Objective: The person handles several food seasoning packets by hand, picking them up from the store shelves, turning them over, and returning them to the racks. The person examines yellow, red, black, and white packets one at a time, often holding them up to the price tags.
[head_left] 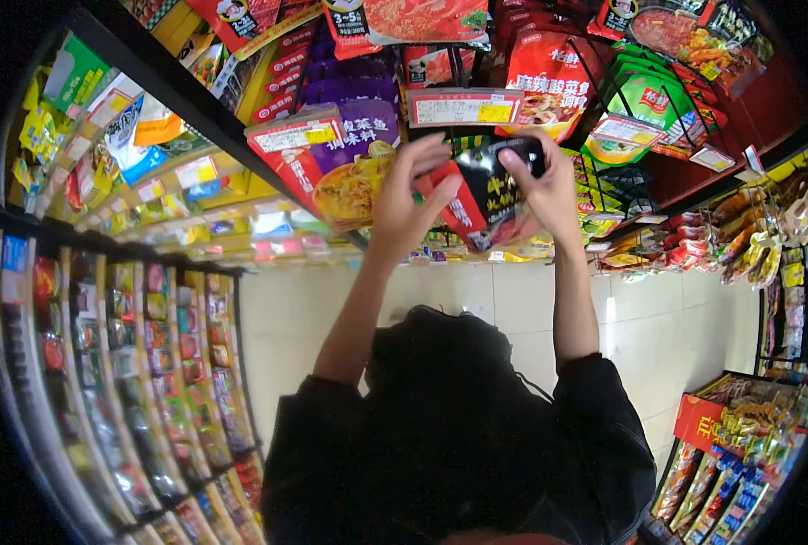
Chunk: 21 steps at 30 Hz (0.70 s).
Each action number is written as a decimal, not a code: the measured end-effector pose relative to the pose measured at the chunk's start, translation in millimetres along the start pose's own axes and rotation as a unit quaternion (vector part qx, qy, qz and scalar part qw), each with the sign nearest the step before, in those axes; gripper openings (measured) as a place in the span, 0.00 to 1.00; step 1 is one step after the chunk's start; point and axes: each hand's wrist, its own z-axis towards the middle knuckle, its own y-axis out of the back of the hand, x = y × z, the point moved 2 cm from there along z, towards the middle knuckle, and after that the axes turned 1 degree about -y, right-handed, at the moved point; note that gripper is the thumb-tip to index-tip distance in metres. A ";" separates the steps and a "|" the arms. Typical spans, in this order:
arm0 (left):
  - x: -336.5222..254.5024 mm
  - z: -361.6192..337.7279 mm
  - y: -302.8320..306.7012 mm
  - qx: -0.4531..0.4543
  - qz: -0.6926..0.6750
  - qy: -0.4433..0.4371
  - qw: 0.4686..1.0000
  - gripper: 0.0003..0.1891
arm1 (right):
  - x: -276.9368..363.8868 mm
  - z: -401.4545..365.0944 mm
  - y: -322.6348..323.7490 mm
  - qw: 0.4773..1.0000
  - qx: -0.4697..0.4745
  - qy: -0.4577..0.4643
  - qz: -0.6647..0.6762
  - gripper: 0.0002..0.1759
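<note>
A black and red packet (487, 193) is tilted in front of the hanging goods. My right hand (542, 182) grips its upper right side, with the thumb on the front. At the packet's left edge is my left hand (416, 193), its fingers apart and slightly blurred; whether it touches the packet is unclear. Purple packets (360, 145) hang just left of my left hand. Above the held packet a price label (466, 107) sticks out. A red packet (549, 77) and green packets (638, 113) hang above and right of my right hand.
Yellow-edged shelves (213, 182) with bagged goods run along the left. Lower left stands another stocked rack (141, 363). Tiled floor (658, 318) shows beneath my arms. At the lower right is a display with a red box (699, 421); more packets (749, 241) hang at right.
</note>
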 end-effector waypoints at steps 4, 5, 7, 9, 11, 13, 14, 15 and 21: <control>-20.6 26.3 -13.5 -0.038 0.088 0.002 0.995 0.17 | 22.7 17.5 -6.6 0.999 -0.007 0.026 0.019 0.13; -22.6 31.1 -15.1 -0.055 0.076 -0.008 0.996 0.16 | 24.1 21.3 -7.5 0.999 -0.012 0.036 0.029 0.13; -25.5 38.7 -16.6 -0.089 0.053 -0.029 0.994 0.12 | 25.8 25.8 -10.0 0.997 -0.017 0.045 0.060 0.11; -28.5 44.0 -18.0 -0.113 0.045 -0.042 0.992 0.10 | 30.5 29.3 -13.9 0.994 -0.027 0.056 0.089 0.11; -31.4 48.7 -18.0 -0.139 0.050 -0.054 0.988 0.10 | 29.0 34.1 -17.0 0.993 -0.025 0.063 0.094 0.12; -26.2 56.1 -15.1 -0.144 0.048 -0.060 0.987 0.10 | 26.8 37.6 -19.4 0.993 -0.031 0.087 0.078 0.13; -25.2 58.1 -13.6 -0.147 0.047 -0.063 0.986 0.09 | 26.9 39.0 -20.6 0.991 -0.043 0.093 0.083 0.13; -26.5 58.6 -13.2 -0.143 0.051 -0.065 0.986 0.10 | 27.5 40.2 -22.2 0.990 -0.054 0.099 0.087 0.13; -28.7 61.6 -12.4 -0.143 0.050 -0.078 0.985 0.08 | 31.0 42.1 -23.8 0.992 -0.055 0.082 0.075 0.13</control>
